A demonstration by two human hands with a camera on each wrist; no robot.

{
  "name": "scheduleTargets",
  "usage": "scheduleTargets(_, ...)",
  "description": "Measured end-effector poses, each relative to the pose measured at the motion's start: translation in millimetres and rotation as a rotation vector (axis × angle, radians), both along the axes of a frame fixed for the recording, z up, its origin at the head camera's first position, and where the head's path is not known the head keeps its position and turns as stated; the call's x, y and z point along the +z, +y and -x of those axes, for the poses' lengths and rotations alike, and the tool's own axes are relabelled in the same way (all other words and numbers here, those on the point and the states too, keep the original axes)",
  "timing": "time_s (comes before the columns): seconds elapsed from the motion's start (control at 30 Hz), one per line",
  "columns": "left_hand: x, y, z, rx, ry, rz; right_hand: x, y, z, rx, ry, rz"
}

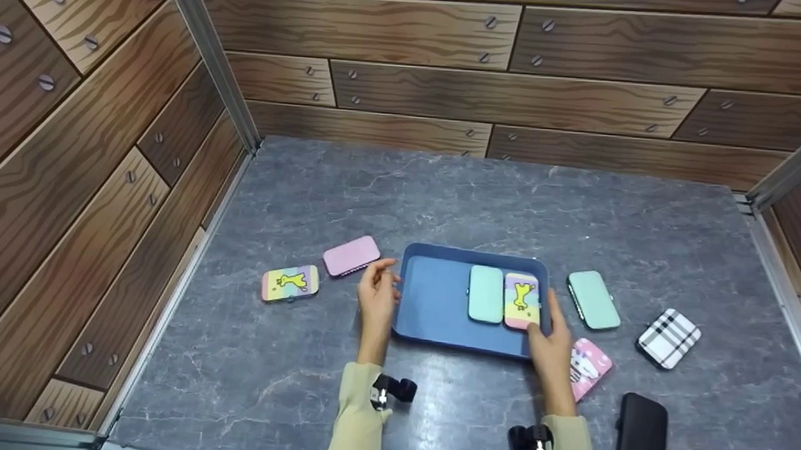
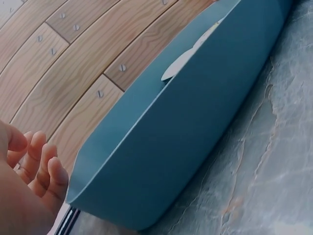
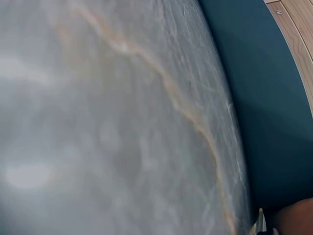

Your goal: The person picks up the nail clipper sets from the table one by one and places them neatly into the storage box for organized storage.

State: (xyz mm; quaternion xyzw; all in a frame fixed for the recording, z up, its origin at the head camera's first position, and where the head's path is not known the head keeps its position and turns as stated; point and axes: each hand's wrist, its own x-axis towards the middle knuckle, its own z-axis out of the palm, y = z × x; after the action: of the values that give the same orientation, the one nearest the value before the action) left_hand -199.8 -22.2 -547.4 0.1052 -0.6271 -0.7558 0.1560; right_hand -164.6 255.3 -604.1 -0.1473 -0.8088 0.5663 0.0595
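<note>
Centrally, a blue tray (image 1: 434, 293) lay on a grey marbled tabletop (image 1: 416, 191), its long sides running from left to right. Within its right half rested an inner mint case (image 1: 485, 294) and, just beside it on the right, an inner giraffe case (image 1: 521, 298), both with their long sides pointing away from the person. The left hand (image 1: 377, 297) was at the tray's left end, its fingers loosely bent and holding nothing; whether they touched the wall could not be told. The right hand (image 1: 552, 342) was at the opposite end, with its fingers along the outside of the right wall and its thumb over the near right corner, by the lower end of the inner giraffe case; whether it gripped anything could not be told. In the right wrist view only a small part of this hand showed, at the lower right corner.

To the left of the tray lay a plain pink case (image 1: 351, 256) and an outer giraffe case (image 1: 290, 284). To the right lay an outer mint case (image 1: 594, 299), a plaid case (image 1: 669, 339), a black case (image 1: 642, 436) and a patterned pink case (image 1: 590, 367), the last partly hidden by the right hand. Wood-patterned panels (image 1: 426, 35) bounded the tabletop.
</note>
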Motion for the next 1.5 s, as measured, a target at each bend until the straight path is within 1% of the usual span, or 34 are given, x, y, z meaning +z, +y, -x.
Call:
scheduleTargets(0.03, -1.3, -1.1, 0.7, 0.005, 0.006, 0.009, 0.0, 0.0, 0.1, 0.001, 0.003, 0.002)
scheduleTargets(0.07, -4.9, -2.2, 2.5, 0.013, 0.012, 0.02, 0.0, 0.0, 0.1, 0.001, 0.008, 0.004)
scheduleTargets(0.17, -20.7, -4.0, 9.1, 0.054, 0.047, 0.08, 0.3, 0.2, 0.5, 0.001, 0.027, 0.006)
scheduleTargets(0.27, -36.5, -4.7, 15.2, 0.113, 0.084, 0.144, 0.6, 0.3, 0.5, 0.001, 0.032, -0.001)
scheduleTargets(0.33, -41.7, -5.2, 16.9, 0.135, 0.1, 0.164, 1.2, 0.0, 0.3, 0.001, 0.029, 0.0)
scheduleTargets(0.47, -44.4, -8.2, 17.8, 0.147, 0.104, 0.187, 1.2, -0.5, 0.1, -0.002, 0.011, 0.006)
scheduleTargets(0.6, -43.0, -13.0, 18.7, 0.17, 0.116, 0.263, 1.1, -0.4, 0.1, -0.004, 0.002, -0.004)
scheduleTargets(0.83, -38.8, -21.6, 23.5, 0.283, 0.158, 0.507, 1.5, -0.5, 0.8, -0.002, -0.003, -0.007)
scheduleTargets(0.93, -38.8, -24.5, 24.3, 0.298, 0.206, 0.601, 1.4, -0.5, 0.6, -0.001, -0.004, -0.011)
scheduleTargets(1.0, -40.0, -26.9, 25.4, 0.306, 0.252, 0.661, 1.0, -0.4, 0.6, 0.005, -0.004, -0.014)
scheduleTargets(1.1, -44.7, -30.9, 29.0, 0.337, 0.308, 0.739, 0.9, -0.5, 0.6, 0.009, -0.002, -0.011)
scheduleTargets(1.2, -50.8, -35.2, 32.8, 0.373, 0.333, 0.79, 1.0, -0.6, 0.7, 0.008, 0.0, -0.007)
scheduleTargets(1.3, -57.9, -39.1, 36.2, 0.395, 0.331, 0.827, 1.1, -0.4, 0.6, 0.002, 0.0, -0.01)
scheduleTargets(1.5, -71.9, -44.8, 40.9, 0.414, 0.312, 0.844, 0.2, 1.1, 0.9, 0.002, -0.013, -0.014)
